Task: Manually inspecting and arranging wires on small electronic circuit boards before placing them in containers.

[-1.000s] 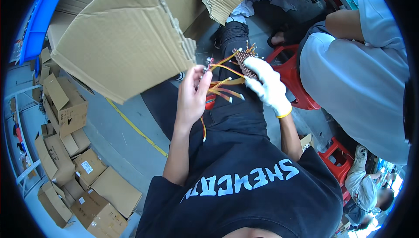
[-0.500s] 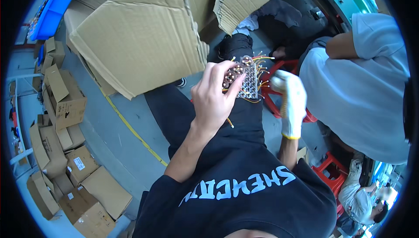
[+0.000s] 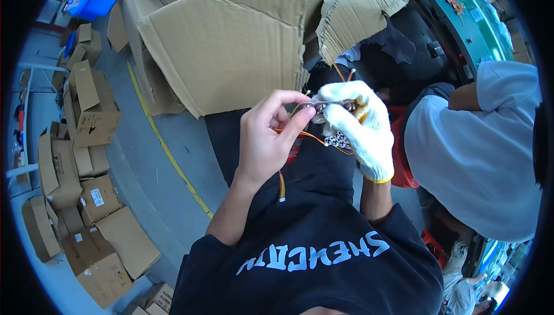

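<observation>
Wired part held above the lap.
Left hand pinches its left end, thumb against index; gloved right hand grips right end, fingers curled. Studded panel below right hand, wires hang below left, cardboard beyond.

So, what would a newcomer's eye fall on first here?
At the centre, the white-gloved right grip and bare left grip pinch a small wired part. A large torn cardboard sheet spreads above and left of them, while brown boxes are piled along the left side.
</observation>
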Demonstrator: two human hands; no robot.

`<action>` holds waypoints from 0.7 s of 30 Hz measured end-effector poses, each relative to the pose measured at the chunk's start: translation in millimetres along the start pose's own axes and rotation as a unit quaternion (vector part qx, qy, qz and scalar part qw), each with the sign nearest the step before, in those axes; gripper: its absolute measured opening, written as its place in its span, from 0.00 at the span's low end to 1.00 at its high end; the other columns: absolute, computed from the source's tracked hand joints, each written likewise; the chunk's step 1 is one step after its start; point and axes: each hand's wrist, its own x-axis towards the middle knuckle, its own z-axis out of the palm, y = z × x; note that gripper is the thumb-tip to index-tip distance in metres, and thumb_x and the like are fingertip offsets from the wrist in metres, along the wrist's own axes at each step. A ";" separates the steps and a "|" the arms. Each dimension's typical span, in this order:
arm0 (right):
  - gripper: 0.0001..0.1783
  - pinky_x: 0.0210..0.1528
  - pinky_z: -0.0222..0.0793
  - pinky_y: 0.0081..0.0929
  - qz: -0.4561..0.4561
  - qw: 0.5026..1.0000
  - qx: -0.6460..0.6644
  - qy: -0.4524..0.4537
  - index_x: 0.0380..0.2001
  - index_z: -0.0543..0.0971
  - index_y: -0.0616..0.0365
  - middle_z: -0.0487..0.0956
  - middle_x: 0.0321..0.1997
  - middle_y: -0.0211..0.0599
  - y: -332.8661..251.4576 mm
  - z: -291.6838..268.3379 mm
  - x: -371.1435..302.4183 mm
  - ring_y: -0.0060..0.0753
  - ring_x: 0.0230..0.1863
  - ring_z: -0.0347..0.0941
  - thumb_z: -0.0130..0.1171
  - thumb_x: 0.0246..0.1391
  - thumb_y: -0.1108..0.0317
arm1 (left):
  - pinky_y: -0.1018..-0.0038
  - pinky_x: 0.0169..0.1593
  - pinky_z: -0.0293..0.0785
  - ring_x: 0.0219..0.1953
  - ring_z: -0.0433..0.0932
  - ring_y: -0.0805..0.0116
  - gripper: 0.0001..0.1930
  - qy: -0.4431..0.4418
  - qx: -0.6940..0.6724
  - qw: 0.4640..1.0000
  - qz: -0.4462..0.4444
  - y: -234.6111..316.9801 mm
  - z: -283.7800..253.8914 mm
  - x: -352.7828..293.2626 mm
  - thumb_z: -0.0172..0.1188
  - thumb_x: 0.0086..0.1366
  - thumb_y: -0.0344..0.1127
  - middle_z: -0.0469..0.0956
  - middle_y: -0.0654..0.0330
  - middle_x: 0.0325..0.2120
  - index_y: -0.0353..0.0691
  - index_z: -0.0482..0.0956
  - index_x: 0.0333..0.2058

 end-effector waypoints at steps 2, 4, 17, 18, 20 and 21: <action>0.15 0.37 0.72 0.18 -0.052 0.998 -0.041 0.017 0.44 0.75 0.63 0.80 0.38 0.38 4.5 13.4 0.4 0.24 0.33 0.77 0.61 0.52 0.74 | 0.80 0.21 0.65 0.18 0.69 0.78 0.10 0.055 0.044 0.996 0.046 2.4 1.0 -2.1 0.66 0.55 0.30 0.73 0.63 0.23 0.37 0.76 0.35; 0.13 0.39 0.71 0.19 -0.160 0.978 -0.120 0.064 0.43 0.75 0.64 0.79 0.39 0.39 10.7 26.2 1.1 0.24 0.35 0.76 0.58 0.52 0.79 | 0.80 0.20 0.64 0.18 0.68 0.80 0.09 0.149 0.131 0.970 0.140 4.5 7.9 -2.3 0.65 0.57 0.30 0.72 0.63 0.21 0.36 0.75 0.35; 0.17 0.31 0.71 0.17 -0.015 0.997 0.071 0.007 0.43 0.77 0.64 0.80 0.34 0.39 0.8 13.5 7.0 0.26 0.29 0.77 0.66 0.48 0.72 | 0.84 0.18 0.56 0.15 0.60 0.80 0.11 -0.100 -0.337 0.936 -0.018 -6.6 -5.7 12.8 0.54 0.66 0.37 0.69 0.66 0.22 0.34 0.71 0.38; 0.17 0.29 0.70 0.16 0.007 0.988 0.149 -0.035 0.42 0.76 0.64 0.79 0.33 0.38 3.3 11.8 10.7 0.24 0.27 0.76 0.65 0.48 0.71 | 0.85 0.18 0.55 0.15 0.58 0.81 0.11 -0.138 -0.457 0.877 -0.052 -8.8 -5.9 15.3 0.53 0.67 0.39 0.69 0.66 0.22 0.35 0.70 0.38; 0.18 0.26 0.67 0.14 0.052 0.945 0.299 -0.118 0.42 0.75 0.64 0.78 0.30 0.37 8.5 9.7 14.4 0.21 0.23 0.73 0.65 0.49 0.70 | 0.87 0.18 0.52 0.15 0.56 0.84 0.13 -0.204 -0.666 0.708 -0.115 -10.8 -6.2 16.5 0.50 0.69 0.41 0.67 0.68 0.24 0.35 0.70 0.37; 0.18 0.26 0.67 0.14 0.051 0.945 0.300 -0.118 0.42 0.75 0.64 0.78 0.30 0.37 11.4 10.5 14.0 0.21 0.23 0.73 0.65 0.49 0.70 | 0.87 0.18 0.52 0.15 0.56 0.84 0.13 -0.205 -0.666 0.708 -0.115 -10.7 -4.6 15.8 0.50 0.69 0.41 0.67 0.68 0.24 0.35 0.70 0.37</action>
